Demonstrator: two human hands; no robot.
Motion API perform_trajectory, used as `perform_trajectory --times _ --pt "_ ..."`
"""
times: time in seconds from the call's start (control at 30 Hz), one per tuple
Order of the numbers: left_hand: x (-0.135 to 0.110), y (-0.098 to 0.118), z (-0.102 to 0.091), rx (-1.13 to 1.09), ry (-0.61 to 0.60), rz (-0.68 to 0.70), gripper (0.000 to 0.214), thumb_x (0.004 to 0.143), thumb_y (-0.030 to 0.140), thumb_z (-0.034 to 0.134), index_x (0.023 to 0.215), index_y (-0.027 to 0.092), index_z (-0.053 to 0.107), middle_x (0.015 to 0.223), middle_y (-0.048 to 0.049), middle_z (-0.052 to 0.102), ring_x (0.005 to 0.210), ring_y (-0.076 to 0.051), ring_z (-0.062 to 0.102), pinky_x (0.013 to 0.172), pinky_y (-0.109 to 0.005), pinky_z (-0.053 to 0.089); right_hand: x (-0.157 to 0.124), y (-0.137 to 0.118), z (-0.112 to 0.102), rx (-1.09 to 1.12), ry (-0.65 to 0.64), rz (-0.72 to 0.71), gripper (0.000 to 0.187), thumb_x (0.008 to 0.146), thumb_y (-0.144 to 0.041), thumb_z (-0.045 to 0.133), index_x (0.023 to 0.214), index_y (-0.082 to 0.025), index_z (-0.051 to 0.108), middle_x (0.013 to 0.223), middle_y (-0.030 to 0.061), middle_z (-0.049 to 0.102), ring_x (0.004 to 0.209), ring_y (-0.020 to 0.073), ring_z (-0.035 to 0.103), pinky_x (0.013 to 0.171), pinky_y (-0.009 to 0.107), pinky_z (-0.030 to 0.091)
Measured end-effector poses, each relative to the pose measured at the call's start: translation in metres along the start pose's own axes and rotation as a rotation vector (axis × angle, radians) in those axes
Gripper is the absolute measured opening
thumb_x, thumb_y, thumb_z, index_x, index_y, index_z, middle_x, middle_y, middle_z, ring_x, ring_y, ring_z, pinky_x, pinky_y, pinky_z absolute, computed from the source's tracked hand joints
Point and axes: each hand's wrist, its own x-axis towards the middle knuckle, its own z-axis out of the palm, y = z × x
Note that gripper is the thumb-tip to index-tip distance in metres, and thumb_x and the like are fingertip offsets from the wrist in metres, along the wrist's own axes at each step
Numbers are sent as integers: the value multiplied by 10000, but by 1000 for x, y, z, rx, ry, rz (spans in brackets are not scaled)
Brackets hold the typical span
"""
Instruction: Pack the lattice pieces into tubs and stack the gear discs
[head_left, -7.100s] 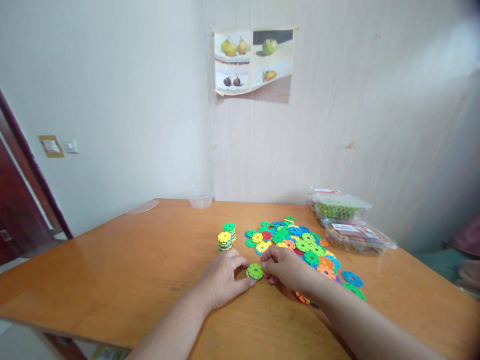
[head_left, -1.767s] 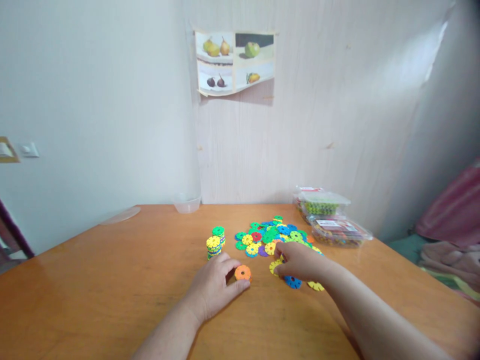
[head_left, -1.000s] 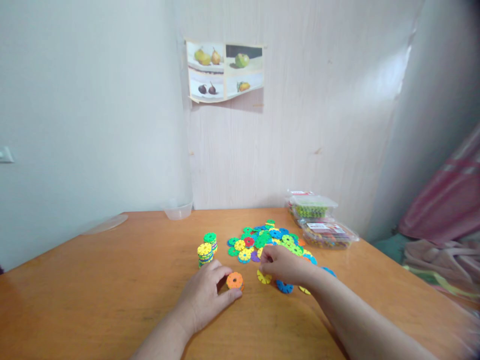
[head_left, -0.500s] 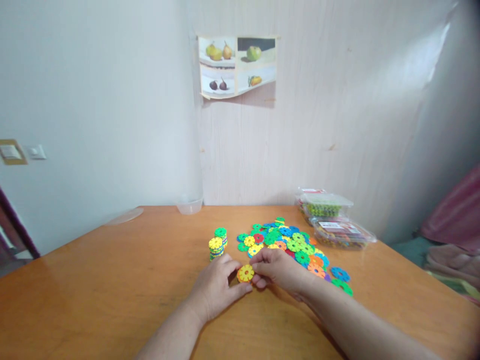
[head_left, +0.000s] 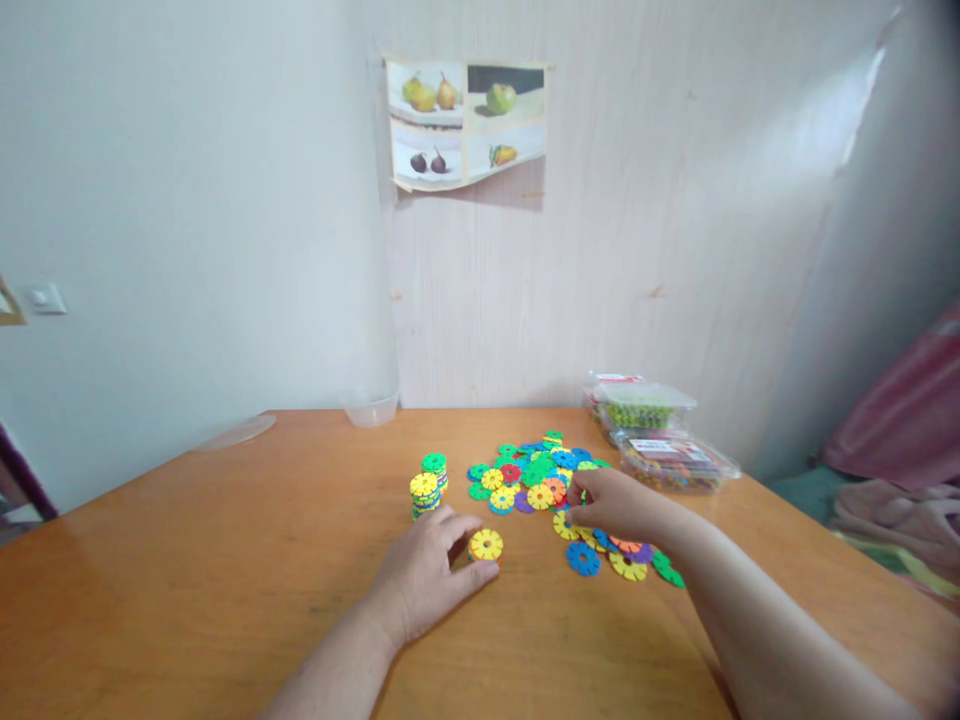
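Note:
My left hand (head_left: 424, 578) rests on the wooden table (head_left: 225, 580), thumb and fingers curled round a short stack of plastic discs (head_left: 486, 546) with a yellow one on top. My right hand (head_left: 611, 503) reaches into the loose pile of coloured discs (head_left: 536, 475), its fingers pinched on a disc there; which one I cannot make out. Two taller finished stacks (head_left: 426, 490) stand just behind my left hand. A few blue, yellow and green discs (head_left: 583, 558) lie scattered under my right wrist.
Two clear plastic boxes (head_left: 660, 440) of small coloured pieces sit at the back right by the wall. A clear tub (head_left: 371, 408) and a flat clear lid (head_left: 236, 431) lie at the table's back edge. Pink fabric (head_left: 907, 440) is on the right.
A yellow disc now tops the stack in my left hand, where an orange one showed. My right hand left the stack and went back right into the loose pile.

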Motion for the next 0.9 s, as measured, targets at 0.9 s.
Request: perform_trajectory --times 0.9 --pt "0 0 0 12 -9 11 322 845 529 605 972 246 692 861 -29 564 845 -193 550 689 -274 400 -6 -48 42 764 -170 -48 121 828 -304 559 841 -187 588 538 -38 600 464 111 548 472 208 420"
